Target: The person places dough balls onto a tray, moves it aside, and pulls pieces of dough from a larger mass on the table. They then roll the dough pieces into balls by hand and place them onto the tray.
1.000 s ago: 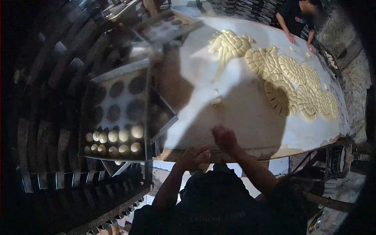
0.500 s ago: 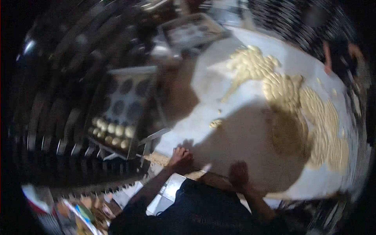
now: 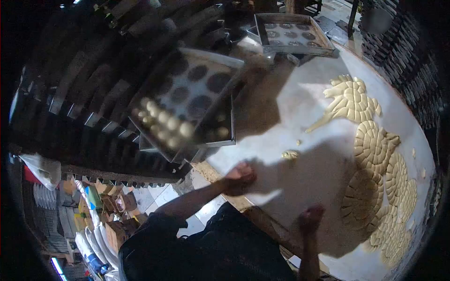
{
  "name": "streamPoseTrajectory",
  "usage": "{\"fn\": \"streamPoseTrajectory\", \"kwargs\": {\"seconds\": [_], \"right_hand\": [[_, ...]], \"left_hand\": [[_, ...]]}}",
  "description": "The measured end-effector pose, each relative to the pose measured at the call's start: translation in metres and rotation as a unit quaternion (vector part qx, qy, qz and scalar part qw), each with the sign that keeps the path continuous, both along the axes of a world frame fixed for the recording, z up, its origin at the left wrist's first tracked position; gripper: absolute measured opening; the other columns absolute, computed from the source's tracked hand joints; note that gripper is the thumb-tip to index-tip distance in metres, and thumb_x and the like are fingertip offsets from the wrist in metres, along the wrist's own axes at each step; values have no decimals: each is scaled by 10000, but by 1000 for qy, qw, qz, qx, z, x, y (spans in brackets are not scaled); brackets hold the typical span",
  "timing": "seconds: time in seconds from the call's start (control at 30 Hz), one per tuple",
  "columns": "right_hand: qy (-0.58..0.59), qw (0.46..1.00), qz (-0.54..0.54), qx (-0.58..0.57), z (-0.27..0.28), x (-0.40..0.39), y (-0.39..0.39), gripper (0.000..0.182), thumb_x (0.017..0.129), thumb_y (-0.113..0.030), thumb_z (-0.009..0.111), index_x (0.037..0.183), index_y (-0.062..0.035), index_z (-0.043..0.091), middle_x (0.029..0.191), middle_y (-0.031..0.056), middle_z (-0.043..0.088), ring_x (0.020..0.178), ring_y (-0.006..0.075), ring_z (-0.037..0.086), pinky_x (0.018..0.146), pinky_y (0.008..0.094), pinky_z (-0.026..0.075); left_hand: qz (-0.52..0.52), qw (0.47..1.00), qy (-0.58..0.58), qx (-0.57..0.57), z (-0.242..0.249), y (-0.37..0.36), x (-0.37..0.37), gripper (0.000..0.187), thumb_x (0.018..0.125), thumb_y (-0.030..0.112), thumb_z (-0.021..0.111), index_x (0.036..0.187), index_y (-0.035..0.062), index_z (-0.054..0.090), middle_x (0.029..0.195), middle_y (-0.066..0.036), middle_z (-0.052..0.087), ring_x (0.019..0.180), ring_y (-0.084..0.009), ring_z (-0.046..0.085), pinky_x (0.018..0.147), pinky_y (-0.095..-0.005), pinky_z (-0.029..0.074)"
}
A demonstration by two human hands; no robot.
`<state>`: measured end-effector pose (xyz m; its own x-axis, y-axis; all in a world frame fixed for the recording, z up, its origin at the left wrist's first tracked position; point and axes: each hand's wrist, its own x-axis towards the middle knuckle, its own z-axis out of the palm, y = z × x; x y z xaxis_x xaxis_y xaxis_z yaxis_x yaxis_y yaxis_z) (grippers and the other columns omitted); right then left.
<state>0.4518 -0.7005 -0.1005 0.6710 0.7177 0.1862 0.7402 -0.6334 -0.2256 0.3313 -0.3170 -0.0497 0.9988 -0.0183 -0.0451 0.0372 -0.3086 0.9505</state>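
Poised with left hand and right hand apart, curled, by the tabletop's near edge! Can't tell if gripping anything. Best worked lightly, clear of the dough scrap.

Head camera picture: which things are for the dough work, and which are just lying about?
Probably for the work: scored dough, small dough scrap, pale table, tray of pale balls.

Probably just lying about, off to the side: brown boxes, white sacks.

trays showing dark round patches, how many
2: a far tray at the view's top, and a left tray holding pale balls. A lower tray is mostly hidden, so uncertain.
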Motion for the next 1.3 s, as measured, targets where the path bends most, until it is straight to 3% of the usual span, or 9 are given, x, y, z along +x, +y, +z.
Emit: {"fn": "streamPoseTrajectory", "kwargs": {"seconds": [0.1,0.27,0.37,0.5,0.57,0.7,0.8,1.03,1.3], "right_hand": [[24,991,-128,32,59,45,52,226,846,-209,477,873,16,476,968,200,470,951,395,423,989,549,249],[-20,966,-224,129,51,15,118,170,833,-156,475,867,7,508,890,181,513,901,362,468,869,477,335],[-62,985,-93,133,68,-20,103,146,825,-155,490,854,-16,522,853,162,531,856,335,496,821,436,362],[290,928,-226,61,87,-15,40,167,816,-204,553,836,-38,553,822,136,557,784,262,545,732,394,418],[87,993,-66,-49,101,-13,48,201,845,-228,546,850,-28,565,799,123,563,709,225,567,670,385,450],[400,879,-125,228,243,-35,247,308,915,-282,487,1056,-26,583,920,132,589,797,244,613,692,372,513],[412,827,86,372,294,-62,366,278,860,-161,596,1106,-41,548,905,77,598,794,181,605,694,333,501],[-34,916,295,270,277,-34,466,231,759,-189,639,903,-15,590,981,137,565,947,317,546,860,412,444],[109,884,-169,421,182,96,289,201,813,-89,572,995,-20,623,863,98,653,700,142,613,644,305,495]], "left_hand": [[96,874,-187,437,26,37,49,213,849,282,543,963,106,583,947,-75,584,985,-254,519,876,-431,401],[68,997,-43,14,-30,-36,72,271,762,163,605,1026,108,590,1081,-119,555,1034,-307,505,921,-459,380],[-83,937,-113,322,35,-36,-2,415,800,162,573,1203,99,498,1173,-177,510,1171,-343,447,1031,-473,306],[-140,973,23,179,144,28,-69,481,830,109,564,1284,53,413,1264,-189,462,1195,-348,437,1063,-482,272],[-142,976,-55,156,199,76,-88,487,835,86,574,1291,44,408,1275,-178,461,1202,-322,437,1038,-473,320],[19,951,-106,289,293,203,-64,440,798,111,627,1220,66,511,1178,-165,548,1041,-319,557,892,-403,455],[41,935,-28,351,222,289,-36,395,799,142,623,1177,60,543,1088,-159,599,1011,-316,578,875,-396,452],[-1,877,-98,470,286,251,-37,546,755,219,687,1219,20,481,1166,-209,539,1076,-409,512,933,-423,406],[-74,971,-224,50,273,63,-22,400,684,148,761,1031,74,576,956,-134,617,839,-262,622,713,-368,505]]}}
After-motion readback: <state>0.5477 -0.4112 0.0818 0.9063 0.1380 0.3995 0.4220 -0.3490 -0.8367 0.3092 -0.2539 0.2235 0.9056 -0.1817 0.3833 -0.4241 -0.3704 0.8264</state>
